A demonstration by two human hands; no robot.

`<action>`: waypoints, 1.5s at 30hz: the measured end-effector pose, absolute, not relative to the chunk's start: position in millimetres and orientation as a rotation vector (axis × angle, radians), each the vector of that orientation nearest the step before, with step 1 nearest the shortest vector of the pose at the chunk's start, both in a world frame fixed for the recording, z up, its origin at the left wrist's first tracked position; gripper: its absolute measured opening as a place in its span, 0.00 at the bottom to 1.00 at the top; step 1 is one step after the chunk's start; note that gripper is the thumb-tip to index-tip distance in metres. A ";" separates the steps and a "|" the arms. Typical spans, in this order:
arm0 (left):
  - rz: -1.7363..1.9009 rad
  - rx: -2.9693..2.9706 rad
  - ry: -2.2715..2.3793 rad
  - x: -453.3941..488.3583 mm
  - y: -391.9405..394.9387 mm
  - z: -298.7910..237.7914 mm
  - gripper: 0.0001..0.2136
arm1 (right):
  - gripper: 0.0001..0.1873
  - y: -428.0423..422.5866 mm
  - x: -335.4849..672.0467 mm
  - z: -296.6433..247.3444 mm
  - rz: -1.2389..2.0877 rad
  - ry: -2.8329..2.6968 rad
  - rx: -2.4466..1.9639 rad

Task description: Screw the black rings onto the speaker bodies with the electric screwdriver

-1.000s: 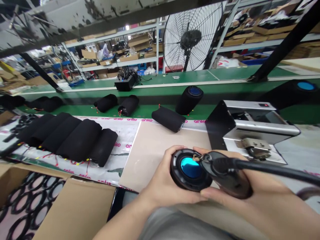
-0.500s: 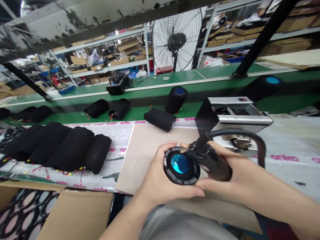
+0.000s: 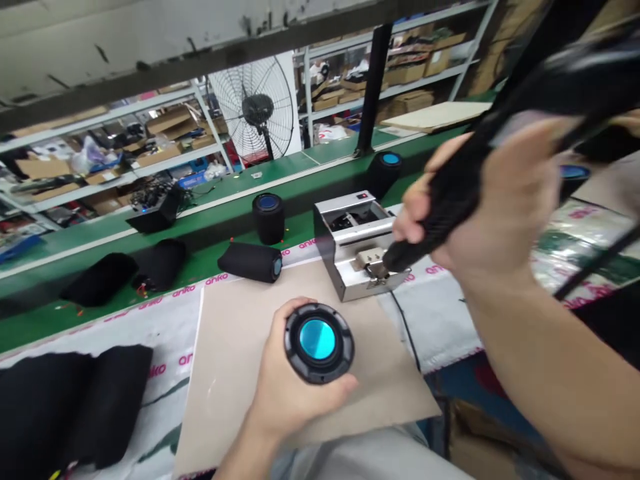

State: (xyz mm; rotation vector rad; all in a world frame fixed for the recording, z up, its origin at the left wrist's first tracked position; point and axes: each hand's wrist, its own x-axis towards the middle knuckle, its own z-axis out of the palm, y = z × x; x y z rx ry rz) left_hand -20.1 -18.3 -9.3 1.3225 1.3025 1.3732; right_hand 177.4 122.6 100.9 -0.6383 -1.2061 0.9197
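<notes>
My left hand [image 3: 283,387] is wrapped round a black cylindrical speaker [image 3: 319,342], its round end with a shiny blue centre facing up, above a beige board [image 3: 235,360]. My right hand [image 3: 495,200] is raised to the right and grips a black corded power tool [image 3: 450,193], whose tip points down-left toward a silver metal box [image 3: 350,257]. The tool's upper end is blurred.
Black fabric-covered speakers lie on the green conveyor [image 3: 100,267]: one on its side [image 3: 250,261], one upright [image 3: 269,217], another upright [image 3: 384,172]. More black sleeves [image 3: 65,407] lie at the lower left. A floor fan [image 3: 255,110] and shelving stand behind. A thin cable [image 3: 405,333] crosses the board.
My right hand has lifted the tool up and to the right, away from the speaker's end. The view has swung right; my left hand still holds the speaker.
</notes>
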 end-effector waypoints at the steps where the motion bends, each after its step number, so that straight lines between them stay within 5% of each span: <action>1: 1.340 1.309 1.252 -11.1 -11.8 -6.2 0.39 | 0.35 125.0 171.2 97.4 0.901 -1.215 -0.608; 12: 1.214 1.215 1.097 15.7 9.3 3.4 0.39 | 0.33 138.0 169.0 69.4 1.015 -1.290 -0.639; 19: 1.159 1.203 1.116 13.5 8.9 8.2 0.40 | 0.33 103.3 175.1 126.5 1.091 -1.260 -0.608; 26: 1.173 1.281 1.145 11.1 8.3 5.5 0.38 | 0.31 80.5 161.4 172.0 0.938 -1.422 -0.455; 33: 1.181 1.230 1.135 14.3 7.8 6.4 0.38 | 0.25 170.9 161.1 125.0 0.536 -1.026 -0.365; 45: 1.202 1.278 1.209 14.3 10.2 2.8 0.38 | 0.37 135.9 181.6 103.3 1.057 -1.228 -0.500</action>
